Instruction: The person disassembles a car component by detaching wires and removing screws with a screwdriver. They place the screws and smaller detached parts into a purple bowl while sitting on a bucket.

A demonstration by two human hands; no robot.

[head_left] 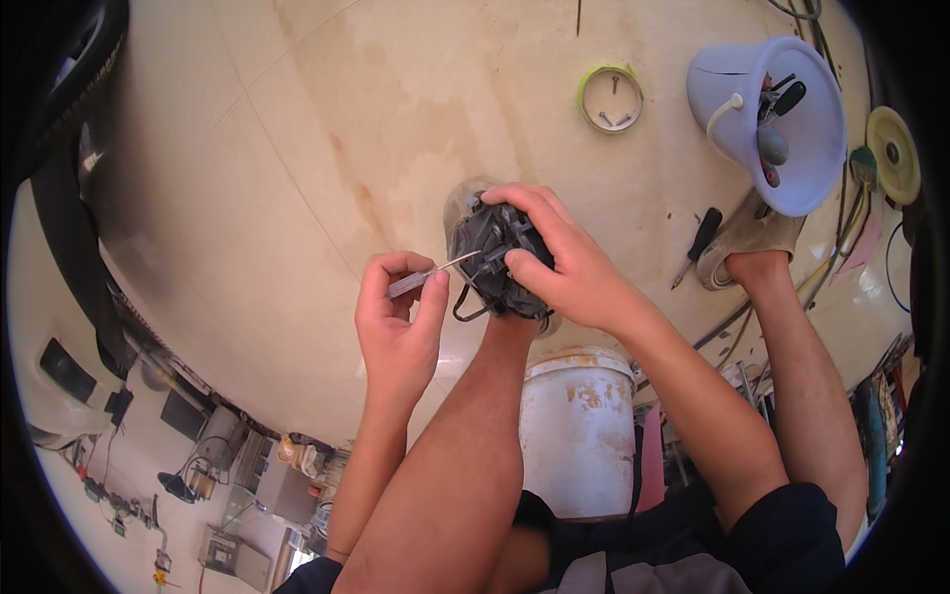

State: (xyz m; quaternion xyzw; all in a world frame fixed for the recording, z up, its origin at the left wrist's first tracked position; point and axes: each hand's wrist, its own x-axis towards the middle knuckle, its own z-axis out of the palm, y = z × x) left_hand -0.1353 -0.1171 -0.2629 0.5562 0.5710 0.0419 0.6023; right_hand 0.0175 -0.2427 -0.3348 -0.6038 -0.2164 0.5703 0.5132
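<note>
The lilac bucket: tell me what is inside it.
Inside the tipped lilac bucket lie hand tools: a black-handled one and a grey handle show near the rim. Whatever lies deeper is hidden by the bucket wall and by the tools themselves.

Pale cream tiled floor (327, 129), water-stained, is carrying everything here. Lying on it: a green-rimmed tape ring (611, 99) holding a few screws, a tipped-over lavender plastic bucket (813, 148) with tools spilling inside, and a black-handled screwdriver (699, 245) just beside a tan shoe (754, 236). A stained white plastic pail (577, 428) is standing nearer, with a yellow disc (894, 153) and loose cables (826, 272) sitting at the right edge.
</note>
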